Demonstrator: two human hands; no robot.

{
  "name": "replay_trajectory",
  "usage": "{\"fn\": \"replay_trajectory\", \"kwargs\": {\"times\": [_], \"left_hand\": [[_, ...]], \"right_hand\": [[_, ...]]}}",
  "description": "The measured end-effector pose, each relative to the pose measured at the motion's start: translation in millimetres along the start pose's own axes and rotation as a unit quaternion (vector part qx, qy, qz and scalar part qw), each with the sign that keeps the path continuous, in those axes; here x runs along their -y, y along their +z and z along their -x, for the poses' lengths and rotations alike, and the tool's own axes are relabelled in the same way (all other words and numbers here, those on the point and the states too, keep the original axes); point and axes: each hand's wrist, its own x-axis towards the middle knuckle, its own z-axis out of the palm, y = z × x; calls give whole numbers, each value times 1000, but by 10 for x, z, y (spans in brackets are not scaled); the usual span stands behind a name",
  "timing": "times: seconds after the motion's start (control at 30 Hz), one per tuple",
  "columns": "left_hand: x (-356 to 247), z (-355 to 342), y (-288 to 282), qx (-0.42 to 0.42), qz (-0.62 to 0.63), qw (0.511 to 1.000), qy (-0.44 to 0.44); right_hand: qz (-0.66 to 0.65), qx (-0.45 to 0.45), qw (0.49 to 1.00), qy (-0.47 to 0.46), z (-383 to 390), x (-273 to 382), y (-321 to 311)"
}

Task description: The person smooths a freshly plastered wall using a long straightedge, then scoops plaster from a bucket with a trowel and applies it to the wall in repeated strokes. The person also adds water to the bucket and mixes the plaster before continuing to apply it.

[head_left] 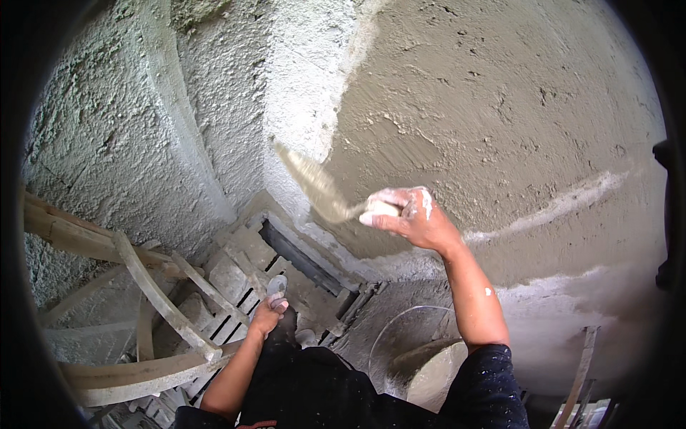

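Note:
My right hand (418, 214), spotted with pale mortar, is closed round the handle of a pointed trowel (312, 182). The blade is smeared with mortar, slightly blurred, and points up and left in front of the wall corner. Behind it, damp grey-brown plaster (486, 107) covers much of the right wall, beside a paler rough strip (304, 71). Lower and to the left, my left hand (266, 314) is closed near my body. A small greyish, rounded piece (277, 285) sticks out above its fingers; its kind cannot be made out.
On the left stands a wooden frame (164, 304) with curved rails. Slatted boards (232, 268) lie beneath my left hand, beside a dark narrow slot (300, 257) along the wall's foot. A mound of mortar (436, 375) sits near my right elbow. Rough grey wall (107, 114) rises at left.

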Motion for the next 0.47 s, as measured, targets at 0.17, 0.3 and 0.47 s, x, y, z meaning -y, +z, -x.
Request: {"fn": "replay_trajectory", "kwargs": {"times": [0.17,0.3,0.47], "left_hand": [[46,69,52,15,-45,999,8],[60,111,180,9,3,1000,17],[64,75,316,57,-30,998,-3]], "right_hand": [[-85,-37,972,217,-90,-287,-501],[-78,-344,936,-13,362,-69,-1155],[-18,-218,973,75,249,-185,-986]]}}
